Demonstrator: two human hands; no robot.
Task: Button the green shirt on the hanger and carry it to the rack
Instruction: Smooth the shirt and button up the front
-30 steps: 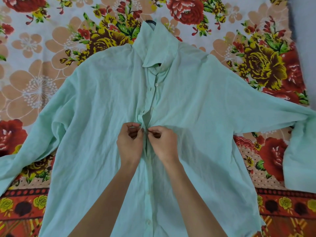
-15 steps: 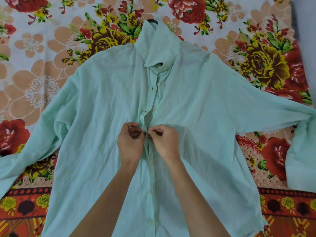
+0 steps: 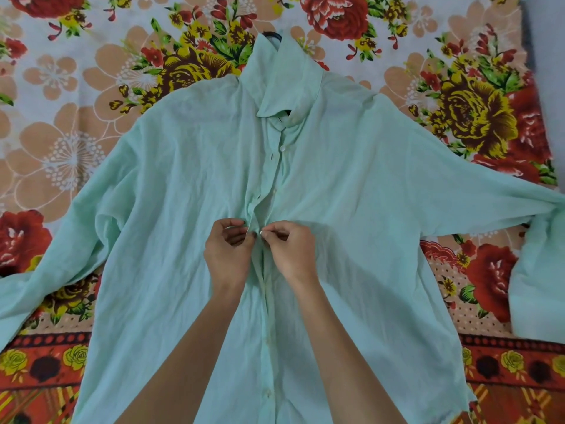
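Both forearms reach in from the near edge over the lower front of the green shirt (image 3: 183,209), where the placket lies closed. The left hand (image 3: 227,252) and the right hand (image 3: 290,252) meet at mid-chest, fingers curled, each pinching its own edge of the placket, fingertips almost touching. The shirt lies flat, front up, sleeves spread wide on a floral bedsheet (image 3: 61,87). Just beyond the hands the placket gapes open. Farther up sits a white button (image 3: 282,147), then the collar (image 3: 287,78), and past it the dark hanger hook (image 3: 273,34) pokes out.
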